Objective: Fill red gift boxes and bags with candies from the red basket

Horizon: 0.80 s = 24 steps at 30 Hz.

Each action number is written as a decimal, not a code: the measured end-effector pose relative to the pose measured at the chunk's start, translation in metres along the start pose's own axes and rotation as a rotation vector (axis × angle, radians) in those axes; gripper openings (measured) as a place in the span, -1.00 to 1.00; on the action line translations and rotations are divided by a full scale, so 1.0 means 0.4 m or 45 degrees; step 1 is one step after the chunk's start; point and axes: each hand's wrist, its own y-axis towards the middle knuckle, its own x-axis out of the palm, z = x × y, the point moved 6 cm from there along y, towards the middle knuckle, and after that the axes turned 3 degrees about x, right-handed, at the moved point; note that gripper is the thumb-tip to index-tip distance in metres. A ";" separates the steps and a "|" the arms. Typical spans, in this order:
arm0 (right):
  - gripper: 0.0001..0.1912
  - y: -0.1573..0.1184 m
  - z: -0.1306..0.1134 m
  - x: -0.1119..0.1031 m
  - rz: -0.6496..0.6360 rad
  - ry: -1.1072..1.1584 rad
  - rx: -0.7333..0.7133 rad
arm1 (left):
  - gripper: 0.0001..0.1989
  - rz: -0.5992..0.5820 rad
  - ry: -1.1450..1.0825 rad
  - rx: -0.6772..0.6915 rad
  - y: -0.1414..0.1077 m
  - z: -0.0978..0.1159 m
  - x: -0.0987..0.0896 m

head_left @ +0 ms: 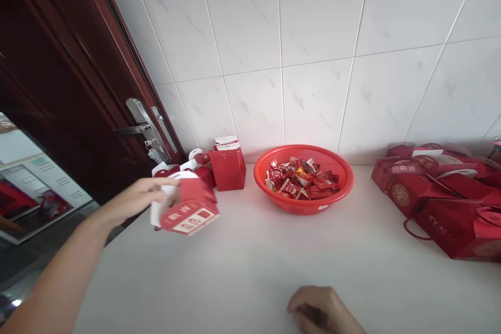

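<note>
My left hand [143,198] holds an open red gift box [191,206] by its white inner flap, tilted above the left part of the table. My right hand [319,308] is low over the table's near part, its fingers curled; what they hold, if anything, is hidden. A red plastic basket [305,209] in the middle contains many small wrapped sweets [303,180]. Behind the held box stand more red boxes [228,169] with raised flaps, near the wall.
Several red boxes [438,219] with cord handles are grouped on the right of the white table [235,276]. A tiled wall [317,94] runs along the back. At the left is a dark red door [70,62] with a metal handle [144,125].
</note>
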 end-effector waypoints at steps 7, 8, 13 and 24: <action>-0.64 -0.017 -0.074 -0.164 0.667 -0.109 -0.094 | -0.45 -0.588 -0.189 0.665 -0.093 0.373 0.276; -0.64 -0.023 -0.083 -0.188 0.751 -0.130 -0.112 | -0.42 -0.603 -0.193 0.743 -0.108 0.408 0.306; -0.62 -0.051 -0.124 -0.257 0.946 -0.174 -0.244 | -0.41 -0.619 -0.248 0.897 -0.146 0.520 0.392; -0.42 -0.052 -0.178 -0.271 0.729 -0.036 -0.145 | -0.71 -0.622 -0.290 0.972 -0.157 0.607 0.457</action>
